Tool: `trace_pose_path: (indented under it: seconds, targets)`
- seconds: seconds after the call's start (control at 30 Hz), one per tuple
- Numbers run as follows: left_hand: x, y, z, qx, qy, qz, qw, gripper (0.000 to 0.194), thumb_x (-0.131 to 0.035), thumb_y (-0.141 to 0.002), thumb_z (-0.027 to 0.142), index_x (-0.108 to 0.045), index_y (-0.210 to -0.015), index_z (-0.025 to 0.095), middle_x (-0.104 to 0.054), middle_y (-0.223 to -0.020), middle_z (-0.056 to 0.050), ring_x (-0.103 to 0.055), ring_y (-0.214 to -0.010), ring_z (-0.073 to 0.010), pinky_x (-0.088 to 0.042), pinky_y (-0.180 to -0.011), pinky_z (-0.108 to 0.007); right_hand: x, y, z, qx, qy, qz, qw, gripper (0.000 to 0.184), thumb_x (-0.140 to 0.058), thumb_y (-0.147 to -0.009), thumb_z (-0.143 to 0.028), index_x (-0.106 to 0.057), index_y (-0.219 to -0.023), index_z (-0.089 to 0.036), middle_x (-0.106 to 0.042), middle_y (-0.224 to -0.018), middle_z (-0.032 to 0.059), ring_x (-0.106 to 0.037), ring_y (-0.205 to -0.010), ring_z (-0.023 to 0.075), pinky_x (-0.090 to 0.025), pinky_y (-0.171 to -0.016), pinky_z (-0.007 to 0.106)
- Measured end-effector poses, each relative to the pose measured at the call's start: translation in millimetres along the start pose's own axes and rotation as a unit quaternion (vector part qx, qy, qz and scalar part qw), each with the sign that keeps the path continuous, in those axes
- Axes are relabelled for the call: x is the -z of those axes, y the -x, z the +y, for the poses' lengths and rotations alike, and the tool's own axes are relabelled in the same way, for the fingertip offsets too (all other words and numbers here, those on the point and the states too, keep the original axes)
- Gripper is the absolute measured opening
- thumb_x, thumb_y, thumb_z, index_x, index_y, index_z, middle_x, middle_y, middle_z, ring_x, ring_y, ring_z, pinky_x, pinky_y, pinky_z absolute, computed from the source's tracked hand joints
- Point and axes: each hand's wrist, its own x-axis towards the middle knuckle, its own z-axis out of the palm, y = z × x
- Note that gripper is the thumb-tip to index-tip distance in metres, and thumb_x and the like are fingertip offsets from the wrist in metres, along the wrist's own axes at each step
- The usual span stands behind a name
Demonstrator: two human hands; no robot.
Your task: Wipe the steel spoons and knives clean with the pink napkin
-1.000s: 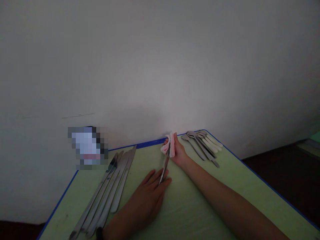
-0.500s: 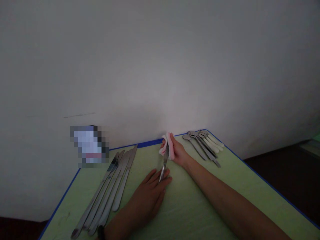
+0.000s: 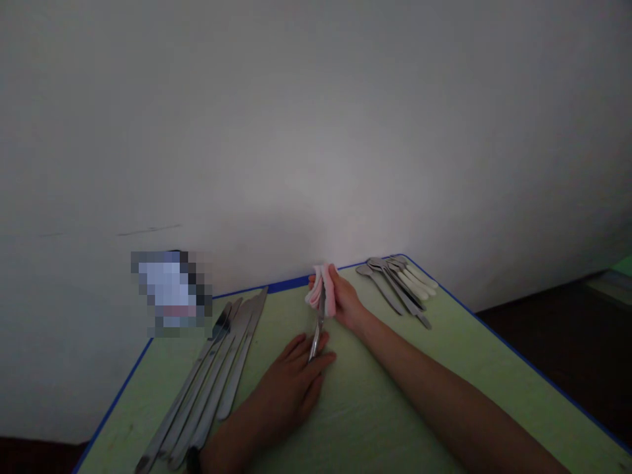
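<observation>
My left hand (image 3: 289, 388) is closed on the handle of a table knife (image 3: 315, 345), whose blade points away from me. A folded pink and white cloth (image 3: 328, 293) is wrapped around that blade, on both of its sides. My right hand (image 3: 348, 301) grips the cloth from the right, thumb side up. The tip of the knife is hidden in the folds. To the left of my left hand, several long table knives (image 3: 231, 375) lie side by side with their handles toward me.
Several spoons (image 3: 388, 289), some with white handles, lie at the far right corner of the green-topped table (image 3: 385, 408). A blurred-out upright object (image 3: 168, 289) stands at the far left edge. A pale wall (image 3: 296, 164) rises directly behind the table.
The cloth has moved slightly along the blade, and its folds stand more upright. Both hands keep their holds. The whole view has shifted a little.
</observation>
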Motion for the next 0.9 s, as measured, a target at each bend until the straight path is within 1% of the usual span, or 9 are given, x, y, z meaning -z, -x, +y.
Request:
trace_pose_path:
  seconds: [0.03,0.1,0.23,0.3,0.4,0.57,0.7,0.8,0.9]
  targets:
    - [1.7,0,1,-0.01,0.004,-0.013,1.0,0.043,-0.045,-0.09,0.014,-0.049,-0.131,0.022,-0.042,-0.146,-0.008,-0.036,-0.136,-0.0206,-0.029,-0.114,-0.046,0,-1,-1,0.007,-0.012,0.021,1.0,0.045,-0.05,-0.087,-0.052,-0.068,-0.081,-0.011,-0.068,-0.065,0.0062,-0.062,-0.057,0.013,-0.049,-0.053,0.023]
    - [5.2,1,3,-0.024,0.016,-0.033,0.999,0.045,-0.049,-0.09,0.019,-0.045,-0.135,0.022,-0.039,-0.148,-0.009,-0.032,-0.138,-0.0212,-0.025,-0.115,-0.047,1,-2,-2,0.009,-0.025,0.039,0.999,0.045,-0.05,-0.087,-0.052,-0.068,-0.08,-0.011,-0.067,-0.065,0.0064,-0.061,-0.055,0.013,-0.048,-0.051,0.023]
    - [8.2,1,6,-0.018,0.041,-0.051,0.998,0.054,-0.055,-0.089,0.041,-0.042,-0.138,0.022,-0.037,-0.148,-0.01,-0.03,-0.138,-0.0233,-0.026,-0.115,-0.048,-1,0,-4,-0.013,-0.001,0.018,1.0,0.045,-0.049,-0.088,-0.05,-0.068,-0.08,-0.011,-0.068,-0.066,0.0072,-0.061,-0.055,0.0139,-0.049,-0.052,0.025]
    - [7.3,0,5,-0.009,0.047,-0.05,0.998,0.058,-0.056,-0.087,0.048,-0.042,-0.138,0.022,-0.038,-0.148,-0.01,-0.031,-0.138,-0.0236,-0.027,-0.114,-0.047,-2,1,-3,-0.017,0.013,-0.003,1.0,0.043,-0.05,-0.088,-0.049,-0.068,-0.08,-0.011,-0.068,-0.065,0.0072,-0.062,-0.056,0.0142,-0.05,-0.053,0.024]
    - [5.5,0,4,-0.002,0.053,-0.043,0.998,0.058,-0.056,-0.087,0.049,-0.044,-0.136,0.022,-0.039,-0.147,-0.011,-0.033,-0.137,-0.0239,-0.026,-0.114,-0.046,-2,1,-3,-0.03,0.037,-0.048,0.998,0.039,-0.054,-0.086,-0.047,-0.068,-0.082,-0.011,-0.068,-0.063,0.0072,-0.063,-0.056,0.0148,-0.051,-0.053,0.025]
    - [4.1,-1,3,-0.003,0.055,-0.041,0.998,0.057,-0.058,-0.086,0.05,-0.046,-0.135,0.021,-0.041,-0.146,-0.011,-0.033,-0.137,-0.0246,-0.026,-0.114,-0.047,2,3,-4,-0.068,0.084,-0.093,0.99,0.044,-0.053,-0.086,-0.05,-0.068,-0.08,-0.009,-0.07,-0.067,0.0101,-0.064,-0.055,0.0149,-0.051,-0.049,0.025]
    - [3.2,0,3,0.002,0.052,-0.038,0.998,0.056,-0.059,-0.085,0.05,-0.049,-0.132,0.02,-0.041,-0.146,-0.011,-0.031,-0.138,-0.0249,-0.028,-0.114,-0.047,1,8,-4,-0.076,0.113,-0.134,0.982,0.044,-0.059,-0.081,-0.052,-0.068,-0.081,-0.009,-0.071,-0.07,0.0102,-0.065,-0.059,0.0154,-0.052,-0.051,0.025]
    - [6.1,-1,4,0.004,0.054,-0.037,0.998,0.056,-0.059,-0.085,0.05,-0.049,-0.132,0.021,-0.041,-0.146,-0.011,-0.031,-0.138,-0.0253,-0.028,-0.114,-0.047,-1,10,-3,-0.069,0.124,-0.145,0.979,0.044,-0.062,-0.078,-0.054,-0.067,-0.08,-0.01,-0.07,-0.068,0.0086,-0.064,-0.056,0.0151,-0.051,-0.049,0.025]
    - [12.8,-2,6,-0.015,0.062,-0.059,0.996,0.06,-0.057,-0.085,0.052,-0.046,-0.135,0.021,-0.04,-0.147,-0.011,-0.031,-0.138,-0.0245,-0.023,-0.115,-0.048,-2,9,-2,-0.057,0.119,-0.124,0.983,0.046,-0.058,-0.079,-0.057,-0.064,-0.074,-0.011,-0.067,-0.06,0.0067,-0.06,-0.049,0.0134,-0.049,-0.045,0.024]
